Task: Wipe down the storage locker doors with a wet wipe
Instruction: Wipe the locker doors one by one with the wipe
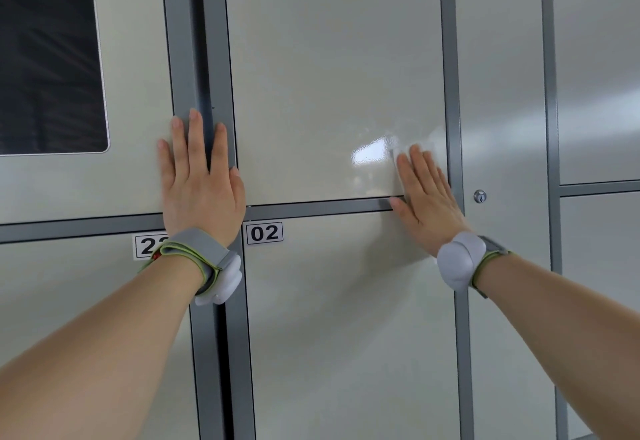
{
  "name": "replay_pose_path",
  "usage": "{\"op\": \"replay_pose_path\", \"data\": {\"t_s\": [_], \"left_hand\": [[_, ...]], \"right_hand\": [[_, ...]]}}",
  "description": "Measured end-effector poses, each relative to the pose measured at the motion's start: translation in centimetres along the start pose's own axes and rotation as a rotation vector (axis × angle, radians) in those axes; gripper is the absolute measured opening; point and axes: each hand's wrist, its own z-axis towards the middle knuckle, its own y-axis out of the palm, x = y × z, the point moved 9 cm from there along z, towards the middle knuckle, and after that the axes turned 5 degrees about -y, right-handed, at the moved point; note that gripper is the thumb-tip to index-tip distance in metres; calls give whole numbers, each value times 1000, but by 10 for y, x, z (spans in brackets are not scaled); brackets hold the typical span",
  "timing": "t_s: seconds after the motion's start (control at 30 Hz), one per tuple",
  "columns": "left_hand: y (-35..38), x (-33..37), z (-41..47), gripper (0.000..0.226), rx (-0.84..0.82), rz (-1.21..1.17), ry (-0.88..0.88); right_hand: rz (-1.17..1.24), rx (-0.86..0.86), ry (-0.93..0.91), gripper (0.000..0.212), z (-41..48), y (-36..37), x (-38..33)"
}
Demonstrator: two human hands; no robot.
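Observation:
Cream locker doors in grey frames fill the view. My right hand point(426, 197) lies flat with straight fingers on the lower right corner of the upper middle door point(329, 76), pressing a thin white wet wipe point(427, 143) whose edge peeks out above the fingertips. A wet, shiny patch point(370, 152) shows just left of it. My left hand point(199, 176) rests flat across the grey frame post point(204, 59) between the left door and the middle door. Below is the door labelled 02 point(346, 318).
The left door has a dark window panel point(48, 52). A narrow door on the right carries a small round key lock point(480, 196). More locker doors point(599, 76) continue at the far right. Both wrists wear grey bands with white sensor pods.

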Motion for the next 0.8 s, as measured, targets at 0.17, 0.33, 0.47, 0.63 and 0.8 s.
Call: {"op": "replay_pose_path", "data": {"t_s": [0.17,0.33,0.47,0.63,0.8], "left_hand": [[1,-1,1,57,-2,17,-1],[2,0,0,57,5,21,-2],[1,0,0,56,14,15,-14],[1,1,-3,55,19,0,-27],[3,0,-4,55,19,9,-22]], "right_hand": [[6,19,136,66,35,-15,13],[16,34,122,74,22,-9,11],[9,7,109,77,-9,6,10],[-54,-20,63,86,-23,9,12],[-95,12,162,94,9,-5,26]]}}
